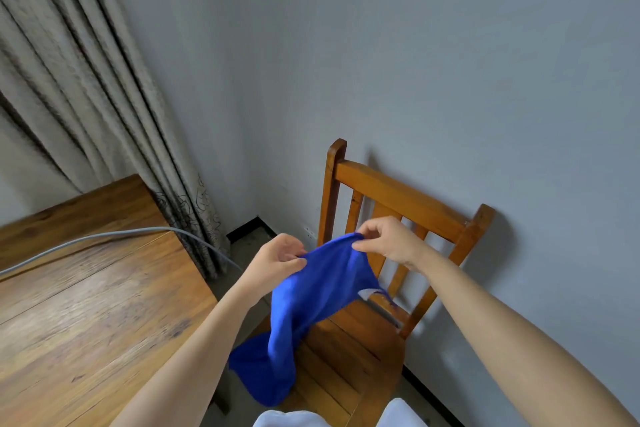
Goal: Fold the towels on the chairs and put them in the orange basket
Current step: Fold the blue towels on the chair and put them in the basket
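Observation:
A bright blue towel [304, 305] hangs crumpled in the air above a wooden chair [391, 198] that stands against the wall. My left hand [277, 255] pinches the towel's upper edge on the left. My right hand [388, 241] pinches the same edge a little farther right and higher. The towel's lower part droops over the front left of the chair seat [349, 354]. A small white label shows at the towel's right corner. No orange basket is in view.
A wooden table [86, 305] fills the lower left, with a grey cable [104, 236] lying across it. A beige curtain [86, 87] hangs behind the table. The grey wall runs close behind the chair. White cloth [294, 419] shows at the bottom edge.

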The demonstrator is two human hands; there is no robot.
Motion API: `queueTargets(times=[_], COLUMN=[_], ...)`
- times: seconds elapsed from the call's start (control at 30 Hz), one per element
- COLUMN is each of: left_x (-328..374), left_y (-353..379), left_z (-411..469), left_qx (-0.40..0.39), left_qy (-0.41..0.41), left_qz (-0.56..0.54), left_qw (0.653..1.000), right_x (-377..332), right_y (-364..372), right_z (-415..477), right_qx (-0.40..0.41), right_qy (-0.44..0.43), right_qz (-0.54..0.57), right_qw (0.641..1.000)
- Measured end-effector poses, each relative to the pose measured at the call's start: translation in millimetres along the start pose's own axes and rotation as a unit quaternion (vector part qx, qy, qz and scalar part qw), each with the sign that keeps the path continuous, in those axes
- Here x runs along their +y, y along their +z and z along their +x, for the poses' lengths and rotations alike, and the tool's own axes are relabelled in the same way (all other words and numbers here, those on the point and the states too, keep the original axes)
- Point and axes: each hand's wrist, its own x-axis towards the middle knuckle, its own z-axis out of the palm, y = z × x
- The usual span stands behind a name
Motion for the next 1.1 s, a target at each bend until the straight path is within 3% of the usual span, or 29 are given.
queueTargets(times=[0.13,0.37,0.53,0.8,0.93,1.1], left_x=[18,21,25,51,72,99], left_y=[12,23,26,-2,-37,-77], left_z=[0,2,1,5,15,30], left_qx=[-0.018,0.034,0.021,0.077,0.142,0.179], left_qy=[0.026,0.073,0.097,0.111,0.111,0.133], left_qz=[-0.013,0.062,0.093,-0.016,-0.114,-0.132], left_qw=[0.999,0.995,0.991,0.991,0.977,0.966], right_x=[-23,-12,15,56,58,18], right_y=[14,22,37,51,23,-36], right_z=[9,9,5,7,9,18], right_qx=[-0.063,-0.076,-0.098,-0.146,-0.106,0.031], right_qy=[-0.025,-0.012,0.034,0.105,0.135,0.095], right_qz=[-0.044,-0.017,0.002,-0.048,-0.111,-0.114], right_qw=[0.997,0.997,0.995,0.982,0.979,0.988])
